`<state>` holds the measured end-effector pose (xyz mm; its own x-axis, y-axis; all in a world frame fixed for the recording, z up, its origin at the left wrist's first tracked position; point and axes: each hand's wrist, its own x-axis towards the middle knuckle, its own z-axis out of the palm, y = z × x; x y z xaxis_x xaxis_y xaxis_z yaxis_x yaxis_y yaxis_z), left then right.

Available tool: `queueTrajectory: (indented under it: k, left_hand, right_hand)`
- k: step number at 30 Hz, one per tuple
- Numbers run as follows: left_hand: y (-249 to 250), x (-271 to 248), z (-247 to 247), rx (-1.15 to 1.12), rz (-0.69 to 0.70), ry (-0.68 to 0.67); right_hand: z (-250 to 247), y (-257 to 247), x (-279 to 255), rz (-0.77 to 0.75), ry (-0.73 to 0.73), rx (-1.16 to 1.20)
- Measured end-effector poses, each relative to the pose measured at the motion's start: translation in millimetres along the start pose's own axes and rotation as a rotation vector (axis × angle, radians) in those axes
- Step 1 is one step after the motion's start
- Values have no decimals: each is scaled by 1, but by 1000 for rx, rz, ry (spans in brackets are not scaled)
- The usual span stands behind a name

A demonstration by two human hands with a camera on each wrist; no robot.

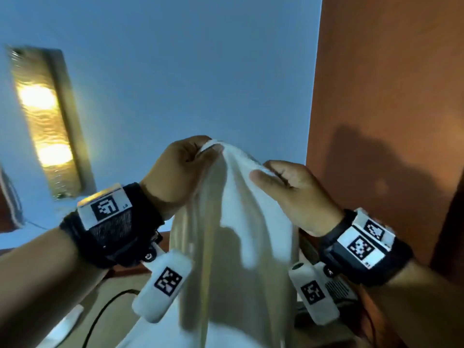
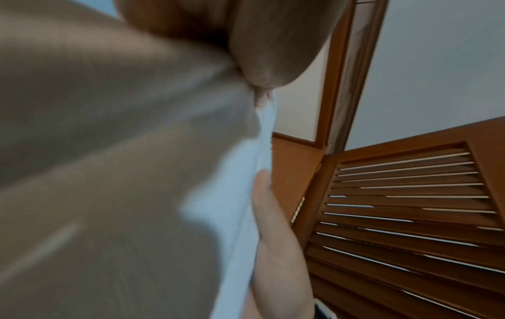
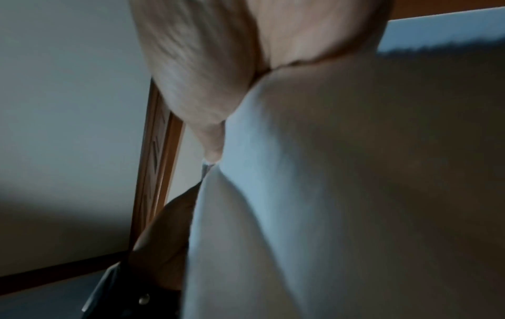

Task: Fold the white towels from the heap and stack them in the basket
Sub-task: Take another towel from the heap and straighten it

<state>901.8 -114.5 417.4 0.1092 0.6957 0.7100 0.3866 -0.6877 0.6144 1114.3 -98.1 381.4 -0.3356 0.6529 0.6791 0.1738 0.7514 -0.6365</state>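
Left wrist camera: we see our left hand (image 2: 262, 43) from below, its fingers bunching the top edge of the towel (image 2: 109, 151); the cloth fills the left of this view, blurred.
Right wrist camera: we see our right hand (image 3: 207, 71) from below, fingers closed on cloth, and the towel (image 3: 341, 194) covers most of the view.
Left hand: in the head view our left hand (image 1: 180, 169) is raised, fingers curled round a corner of the towel at its highest point.
Right hand: our right hand (image 1: 288, 189) sits just beside the left and a little lower, thumb and fingers pinching the same upper edge.
Towel: the white towel (image 1: 233, 234) hangs down from both our hands in long folds, held up in the air between our wrists; its lower end runs out of the bottom of the picture.
Wrist straps: black bands with square printed markers wrap our left wrist (image 1: 113, 222) and our right wrist (image 1: 361, 247).
Cable: a black cable (image 1: 100, 315) curves below our left forearm.
Wall lamp: a lit lamp (image 1: 45, 121) glows on the blue wall (image 1: 188, 71), far left.
Wood panel: a brown wooden panel (image 1: 389, 96) rises at the right, beyond our hands.
Louvred door: the left wrist camera shows a slatted wooden door (image 2: 410, 205) behind the towel.
Basket and heap: we cannot see either here.
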Motion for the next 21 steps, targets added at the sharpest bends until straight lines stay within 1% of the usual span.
queueTrajectory:
  k: [2,4,6,8,9,10,11,13,15,16,17,19,20,21]
  left_hand:
    - [7,-10,-4,-30,-97,88]
    - [7,-16,-17,107,-180,179]
    - [5,-20,-38,275,-253,275]
    - [5,-26,-59,434,-275,321]
    - [4,-29,-67,498,-273,310]
    - [3,-32,-73,516,-279,276]
    - [2,-37,-75,465,-295,208]
    - [1,-51,-64,323,-335,-21]
    - [1,-66,-42,316,-325,-298]
    - [-2,-69,-33,313,-311,-359]
    - [-2,-71,-27,312,-300,-358]
    - [-5,-68,-32,290,-287,-274]
    - [-5,-65,-37,243,-291,-221]
    - [-4,-61,-43,185,-287,-162]
  right_hand:
    - [6,9,-12,69,-113,-4]
    - [12,27,-24,163,-176,-40]
    - [11,47,-34,321,-215,-82]
    - [10,62,-38,457,-227,-96]
    - [10,64,-37,484,-219,-116]
    - [12,63,-35,468,-193,-165]
    - [17,59,-30,423,-155,-221]
    - [33,39,-19,271,-114,-217]
    - [53,14,-9,97,-167,-118]
    - [59,1,-4,28,-180,-86]
    - [63,-9,-1,-23,-173,-79]
    - [61,-21,5,-66,-144,-108]
    - [58,-21,5,-38,-140,-144]
    - [54,-14,5,25,-154,-196]
